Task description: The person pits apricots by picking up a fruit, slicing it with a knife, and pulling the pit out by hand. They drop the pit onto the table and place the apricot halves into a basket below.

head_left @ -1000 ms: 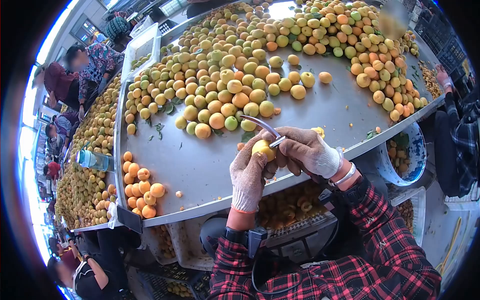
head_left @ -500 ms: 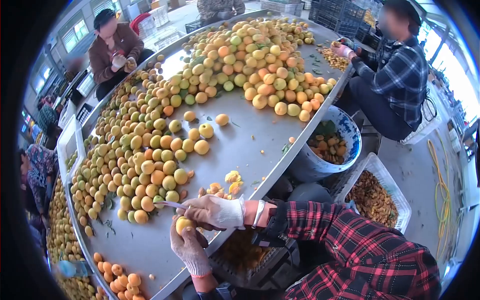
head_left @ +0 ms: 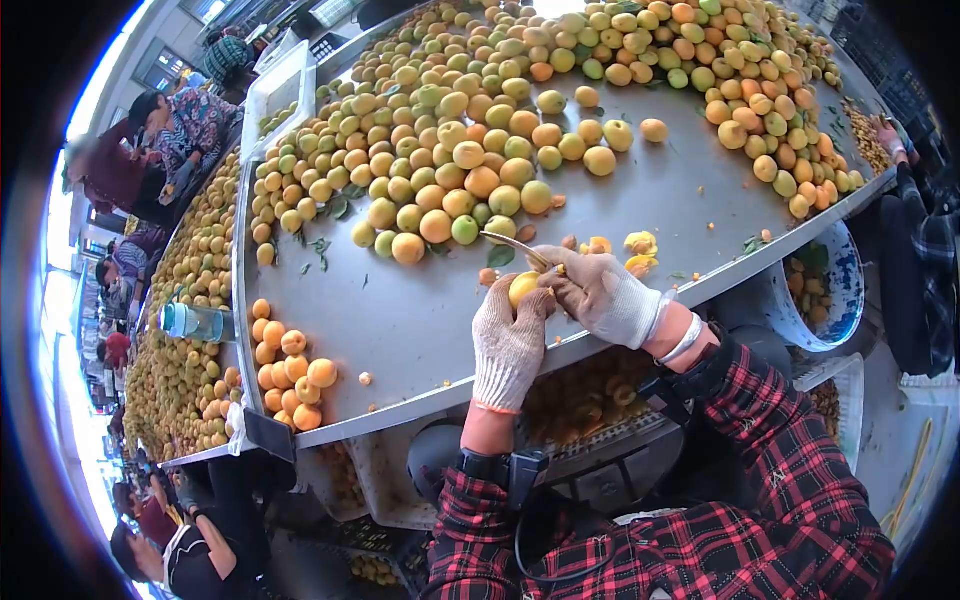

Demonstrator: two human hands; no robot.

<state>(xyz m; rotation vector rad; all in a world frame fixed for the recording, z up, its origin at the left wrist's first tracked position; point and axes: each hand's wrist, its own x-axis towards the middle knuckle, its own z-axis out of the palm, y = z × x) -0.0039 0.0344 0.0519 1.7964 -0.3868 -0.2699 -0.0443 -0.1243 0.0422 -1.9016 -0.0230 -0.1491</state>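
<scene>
My left hand (head_left: 508, 340), in a knitted glove, is closed round a yellow apricot (head_left: 522, 288) above the table's front edge. My right hand (head_left: 608, 298), gloved too, grips a small knife (head_left: 515, 246) whose thin blade points up and left. The right fingertips meet the apricot's side; whether the flesh is cut is hidden. Just beyond the hands lie split apricot pieces (head_left: 641, 245) and some loose stones (head_left: 488, 276). A large heap of whole apricots (head_left: 440, 170) spreads across the metal table (head_left: 640, 205) behind them.
Orange apricots (head_left: 292, 370) gather at the table's left corner, near a bottle (head_left: 196, 322). A blue-and-white bucket (head_left: 845, 285) stands at the right, by a co-worker's sleeve (head_left: 925, 215). Below the edge sits a crate of apricot halves (head_left: 590, 400). Other people (head_left: 190, 130) work at the left.
The view has swung left, bringing the bottle and left-hand workers further in. My hands still hold the apricot and knife, and my right fingers have come closer over the fruit.
</scene>
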